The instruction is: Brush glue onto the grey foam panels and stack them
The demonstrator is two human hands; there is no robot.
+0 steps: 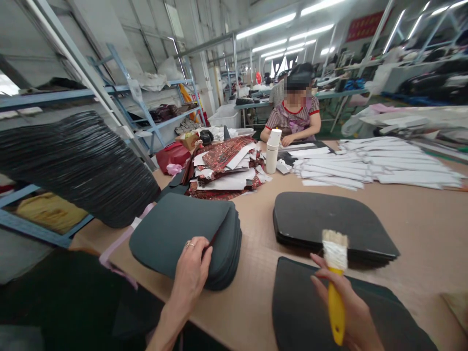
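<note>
Apparently, toward eight o'clock, the left hand (192, 265) is pinching the lifted edge of the top sheet (175, 224) on a dark green stack (233, 253); if that pinch is catching two layers, both could be coming up together. Well apart, toward four o'clock, the right hand (351, 302) is gripping a yellow-handled brush (336, 280); its white-coated bristles (335, 243) are showing against a black stack (321, 212), which a drip could be marking. Toward one o'clock, a red banner (367, 27) is carrying writing too blurred to read.
</note>
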